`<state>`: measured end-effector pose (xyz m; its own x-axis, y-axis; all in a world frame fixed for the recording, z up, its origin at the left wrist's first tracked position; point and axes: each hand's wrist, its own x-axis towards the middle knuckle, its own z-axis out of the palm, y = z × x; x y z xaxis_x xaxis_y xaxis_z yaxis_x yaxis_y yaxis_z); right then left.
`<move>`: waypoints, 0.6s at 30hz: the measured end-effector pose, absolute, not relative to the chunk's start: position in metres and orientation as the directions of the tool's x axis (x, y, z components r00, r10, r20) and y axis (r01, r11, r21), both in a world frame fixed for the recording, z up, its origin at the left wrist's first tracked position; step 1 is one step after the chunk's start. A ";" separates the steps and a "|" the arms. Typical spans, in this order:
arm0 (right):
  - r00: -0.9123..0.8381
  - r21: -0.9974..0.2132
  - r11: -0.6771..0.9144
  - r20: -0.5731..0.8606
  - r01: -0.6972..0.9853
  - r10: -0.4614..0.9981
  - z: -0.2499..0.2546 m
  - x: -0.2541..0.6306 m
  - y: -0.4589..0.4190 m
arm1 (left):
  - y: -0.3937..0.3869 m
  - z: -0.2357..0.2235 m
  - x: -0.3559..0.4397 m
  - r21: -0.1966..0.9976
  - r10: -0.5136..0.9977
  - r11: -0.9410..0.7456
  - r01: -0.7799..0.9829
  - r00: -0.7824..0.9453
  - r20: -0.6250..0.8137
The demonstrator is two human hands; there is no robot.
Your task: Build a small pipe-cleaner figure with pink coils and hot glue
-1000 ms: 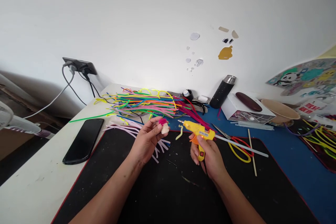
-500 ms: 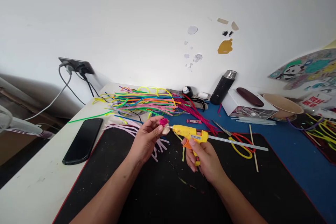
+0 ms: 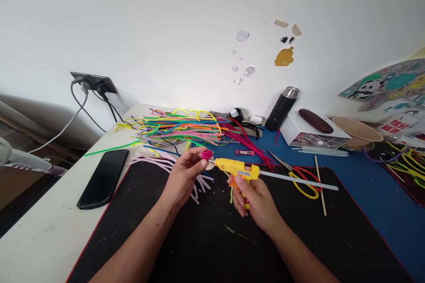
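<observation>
- Phone (image 3: 103, 178) lying flat on the white table (image 3: 49, 230), well left of the black mat (image 3: 186, 247).
- Pipe cleaners (image 3: 181, 128) sprawling in a bright heap along the back edge, pale pink ones trailing down toward the mat.
- Left hand (image 3: 184, 177) pinching a small pink-and-cream craft piece (image 3: 207, 158) between thumb and fingertips, lifting it just above the mat. Judging it best: keeping the fingertips back from the spot facing the nozzle, and holding the piece steady.
- Glue gun (image 3: 236, 169) being gripped in the right hand (image 3: 254, 196), fingers closed round the handle with one on the orange trigger, nozzle touching or nearly touching the craft piece. Squeezing gently looks wise, placing one small bead rather than a blob.
- Glue stick (image 3: 299, 181) jutting out behind the gun, passing over the scissors (image 3: 297, 179) with red and yellow handles.
- Flask (image 3: 282, 108) leaning near the wall, beside a white box (image 3: 315, 135).
</observation>
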<state>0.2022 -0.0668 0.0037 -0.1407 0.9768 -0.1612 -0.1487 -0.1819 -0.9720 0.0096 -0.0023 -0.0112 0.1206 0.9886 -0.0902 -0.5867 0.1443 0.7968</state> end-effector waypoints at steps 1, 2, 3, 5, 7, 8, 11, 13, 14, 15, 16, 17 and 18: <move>-0.137 -0.974 -0.177 -0.158 -0.138 0.978 0.004 0.202 -0.067 | -0.002 -0.011 0.010 0.801 0.989 0.140 -0.581 0.117 -0.088; -0.131 -0.977 -0.173 -0.156 -0.129 0.979 0.004 0.202 -0.068 | -0.003 -0.010 0.010 0.805 0.990 0.137 -0.578 0.115 -0.086; -0.126 -0.978 -0.169 -0.154 -0.121 0.980 0.004 0.202 -0.068 | -0.003 -0.010 0.010 0.807 0.990 0.136 -0.575 0.114 -0.085; -0.115 -0.981 -0.165 -0.153 -0.103 0.982 0.003 0.202 -0.069 | -0.003 -0.010 0.010 0.815 0.990 0.133 -0.564 0.113 -0.084; -0.106 -0.983 -0.162 -0.153 -0.082 0.982 0.003 0.202 -0.069 | -0.003 -0.010 0.011 0.826 0.991 0.126 -0.550 0.110 -0.078; -0.102 -0.984 -0.160 -0.153 -0.072 0.983 0.002 0.202 -0.069 | -0.003 -0.010 0.011 0.831 0.991 0.122 -0.543 0.109 -0.074; -0.095 -0.985 -0.162 -0.157 -0.052 0.983 0.002 0.201 -0.069 | -0.003 -0.011 0.011 0.840 0.992 0.112 -0.531 0.105 -0.066; -0.088 -0.985 -0.168 -0.164 -0.042 0.982 0.002 0.201 -0.070 | -0.002 -0.013 0.011 0.842 0.993 0.108 -0.528 0.102 -0.063; -0.082 -0.985 -0.170 -0.166 -0.037 0.983 0.002 0.201 -0.070 | -0.002 -0.013 0.011 0.844 0.993 0.104 -0.527 0.101 -0.060; -0.077 -0.985 -0.170 -0.167 -0.030 0.983 0.002 0.201 -0.070 | -0.002 -0.014 0.011 0.846 0.993 0.101 -0.524 0.102 -0.055; -0.074 -0.986 -0.167 -0.165 -0.020 0.984 0.001 0.201 -0.070 | -0.002 -0.014 0.010 0.849 0.993 0.098 -0.520 0.105 -0.050; -0.070 -0.987 -0.162 -0.161 -0.010 0.984 0.001 0.201 -0.071 | -0.002 -0.015 0.010 0.851 0.993 0.094 -0.516 0.107 -0.044; -0.066 -0.988 -0.157 -0.156 0.001 0.985 0.000 0.201 -0.071 | -0.002 -0.015 0.010 0.854 0.993 0.091 -0.513 0.109 -0.040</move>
